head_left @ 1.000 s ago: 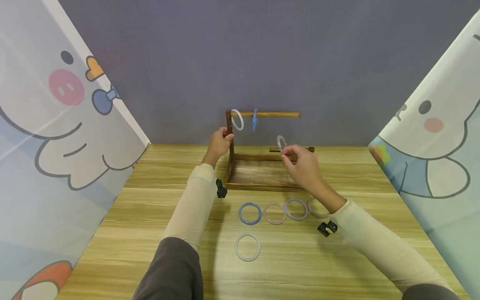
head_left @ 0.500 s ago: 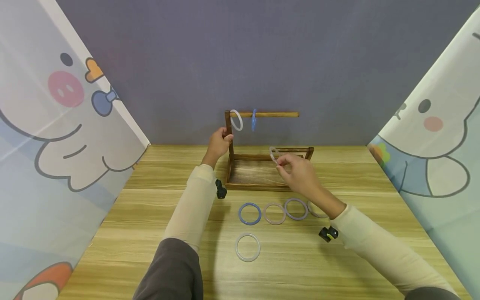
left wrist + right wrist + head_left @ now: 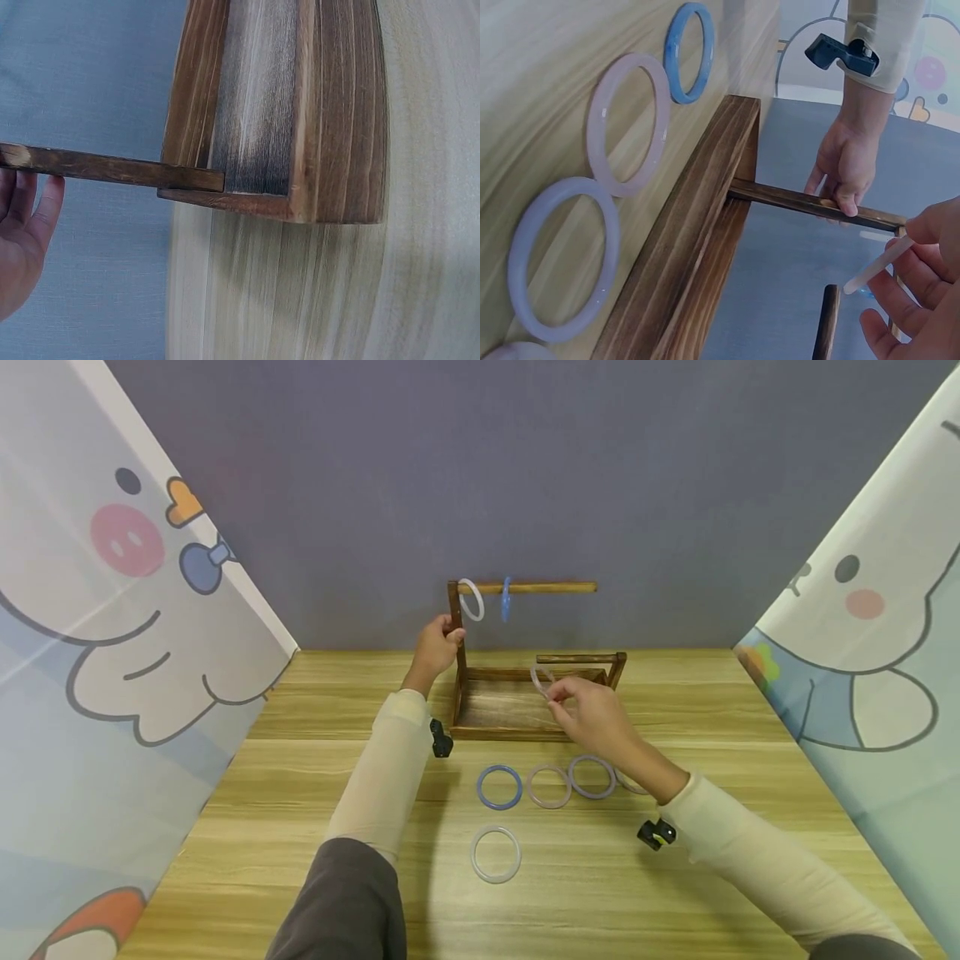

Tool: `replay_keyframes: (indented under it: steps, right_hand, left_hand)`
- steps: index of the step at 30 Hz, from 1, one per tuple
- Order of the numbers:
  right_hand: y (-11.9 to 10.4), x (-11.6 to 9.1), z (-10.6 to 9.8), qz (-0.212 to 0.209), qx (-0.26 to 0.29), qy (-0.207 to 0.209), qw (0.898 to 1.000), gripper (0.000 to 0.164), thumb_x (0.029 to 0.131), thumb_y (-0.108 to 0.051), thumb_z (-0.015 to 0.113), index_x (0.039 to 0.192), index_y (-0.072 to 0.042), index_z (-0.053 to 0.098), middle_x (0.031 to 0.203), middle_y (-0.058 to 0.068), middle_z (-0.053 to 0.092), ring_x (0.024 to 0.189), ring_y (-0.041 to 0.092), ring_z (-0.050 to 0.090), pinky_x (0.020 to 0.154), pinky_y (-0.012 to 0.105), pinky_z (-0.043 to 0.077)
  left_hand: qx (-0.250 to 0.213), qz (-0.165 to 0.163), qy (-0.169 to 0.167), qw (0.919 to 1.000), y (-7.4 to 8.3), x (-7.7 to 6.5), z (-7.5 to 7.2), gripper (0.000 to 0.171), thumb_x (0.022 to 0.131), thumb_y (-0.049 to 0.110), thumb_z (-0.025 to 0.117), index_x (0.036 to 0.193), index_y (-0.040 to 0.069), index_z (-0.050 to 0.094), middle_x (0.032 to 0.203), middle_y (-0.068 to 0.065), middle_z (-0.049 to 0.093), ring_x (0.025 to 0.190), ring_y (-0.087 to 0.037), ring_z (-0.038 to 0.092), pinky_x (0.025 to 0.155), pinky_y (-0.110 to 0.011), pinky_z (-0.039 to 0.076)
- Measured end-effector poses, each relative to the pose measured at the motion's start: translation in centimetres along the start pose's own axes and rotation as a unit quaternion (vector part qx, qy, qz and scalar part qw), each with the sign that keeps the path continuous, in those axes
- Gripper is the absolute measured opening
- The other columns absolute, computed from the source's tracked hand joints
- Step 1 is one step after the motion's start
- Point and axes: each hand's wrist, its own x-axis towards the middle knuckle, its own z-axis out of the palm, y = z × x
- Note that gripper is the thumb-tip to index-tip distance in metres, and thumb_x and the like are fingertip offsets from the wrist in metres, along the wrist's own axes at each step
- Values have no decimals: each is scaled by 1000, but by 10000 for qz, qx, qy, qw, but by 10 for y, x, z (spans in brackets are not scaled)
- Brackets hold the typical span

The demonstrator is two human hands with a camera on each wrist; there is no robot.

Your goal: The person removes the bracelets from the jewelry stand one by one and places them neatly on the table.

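Observation:
My left hand (image 3: 435, 647) grips the upright post (image 3: 112, 166) of a dark wooden rack. My right hand (image 3: 596, 714) pinches a pale translucent bangle (image 3: 537, 680) between thumb and fingers. In the right wrist view this bangle (image 3: 877, 266) is seen nearly edge-on, close to the free end of the rack's short lower bar (image 3: 826, 322) and apart from it. On the long upper bar (image 3: 555, 587) hang a white bangle (image 3: 481, 604) by the post and a blue bangle (image 3: 506, 602) farther right.
In front of the rack's tray (image 3: 517, 734) lie a blue bangle (image 3: 480, 787), a pinkish bangle (image 3: 529, 787), a lavender bangle (image 3: 572, 777) and one partly hidden by my right wrist. A clear white bangle (image 3: 474, 856) lies nearer. A grey wall stands behind.
My right hand has moved left and lower with the pale bangle, from in front of the lower bar's end to left of and below it. My left hand stays on the post.

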Motion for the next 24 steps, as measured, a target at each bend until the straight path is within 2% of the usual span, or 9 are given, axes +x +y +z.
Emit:
replay_keyframes:
  steps: [8,12,17,24]
  right_hand:
    - [0,-8,2,68,-20,-92,9999,8,92,-9,72,99,-5,73,93,8,77,82,26,74,71,41,59]
    - [0,-10,3,61,-29,-115,9999,8,91,-9,73,99,-6,73,93,8,77,73,19,69,66,34,56]
    - [2,-14,7,-10,21,-189,9998,6,92,-8,72,98,-6,72,92,7,77,63,10,58,58,25,46]
    - [5,-18,12,-122,-65,-154,9998,5,90,-8,73,95,-7,72,90,7,77,70,15,67,61,27,49]
  left_hand:
    - [11,92,53,9999,0,1,2,34,106,22,56,135,3,56,122,-17,64,111,-33,63,98,-49,52]
    - [74,145,81,9998,0,2,3,34,106,22,56,134,3,56,121,-17,65,110,-33,64,98,-49,52]
    - [10,131,64,9999,1,1,3,33,107,21,55,134,3,56,122,-18,64,111,-34,63,98,-50,51]
    - [12,106,49,9999,2,-3,0,33,107,22,55,134,3,55,124,-17,64,113,-34,63,99,-50,51]
